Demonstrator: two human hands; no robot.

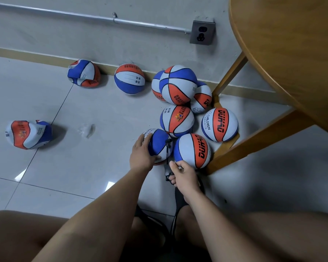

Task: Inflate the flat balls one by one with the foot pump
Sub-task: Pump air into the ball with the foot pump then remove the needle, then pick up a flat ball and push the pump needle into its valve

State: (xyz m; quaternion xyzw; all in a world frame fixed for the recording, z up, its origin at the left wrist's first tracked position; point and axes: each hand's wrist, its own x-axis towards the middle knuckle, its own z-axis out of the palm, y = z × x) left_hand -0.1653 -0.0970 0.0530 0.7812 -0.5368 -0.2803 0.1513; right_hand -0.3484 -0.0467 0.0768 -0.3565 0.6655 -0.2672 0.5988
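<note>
A blue, white and orange ball (159,144) lies on the tiled floor in front of me, with the pump's black hose and nozzle (168,148) plugged into its side. My left hand (142,154) rests on this ball, fingers curved over its left side. My right hand (182,173) pinches the black hose just below the ball. Part of the black foot pump (178,199) shows under my right wrist, mostly hidden by my arms and knees. Two crumpled flat balls lie apart, one at the left (29,134) and one by the wall (83,73).
Several round balls (178,85) are piled by the skirting, under the edge of a round wooden table (292,44) whose legs (254,140) stand close on the right. One round ball (129,78) sits alone by the wall. A wall socket (202,32) and pipe run above.
</note>
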